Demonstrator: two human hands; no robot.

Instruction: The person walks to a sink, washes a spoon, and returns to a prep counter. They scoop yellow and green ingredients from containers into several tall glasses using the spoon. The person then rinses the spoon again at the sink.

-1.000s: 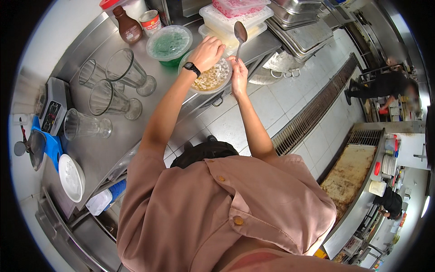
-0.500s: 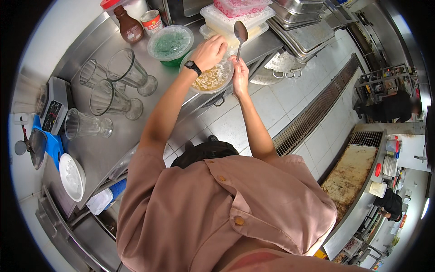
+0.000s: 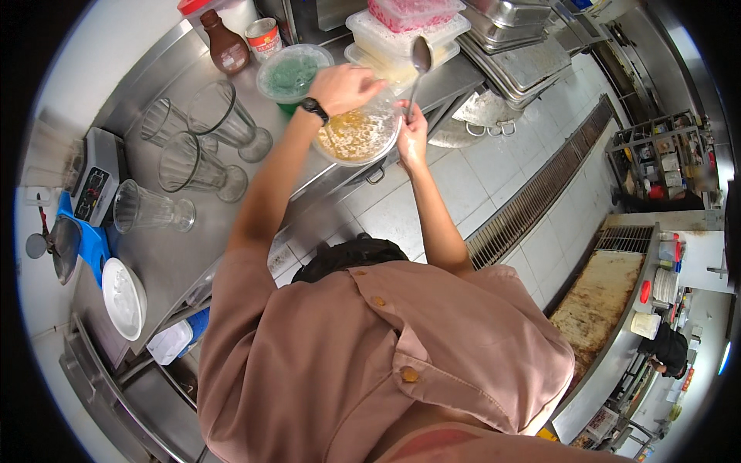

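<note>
A round clear tub [image 3: 340, 143] holds yellowish, pale-flecked contents at the counter's front edge. My left hand [image 3: 343, 89], with a black watch at the wrist, bends over the tub's far side, fingers curled at its clear lid [image 3: 384, 104]. The lid looks partly raised, though its outline is hard to make out. My right hand [image 3: 413, 135] is closed around the handle of a metal spoon [image 3: 421, 55], bowl upward, and rests against the tub's right side. Just behind my left hand stands a round tub of green contents [image 3: 289, 73].
Several footed glasses [image 3: 224, 116] stand on the steel counter [image 3: 216, 224] to the left, near a grey scale [image 3: 94, 166] and a white bowl [image 3: 123, 299]. Behind are a brown bottle [image 3: 225, 46], a can [image 3: 263, 37] and stacked plastic boxes [image 3: 405, 42]. A co-worker [image 3: 665, 347] is at far right.
My left hand has shifted slightly left and down over the tub. More of the yellow contents shows plainly. The spoon and right hand moved slightly right. The upper-right co-worker has moved mostly from sight.
</note>
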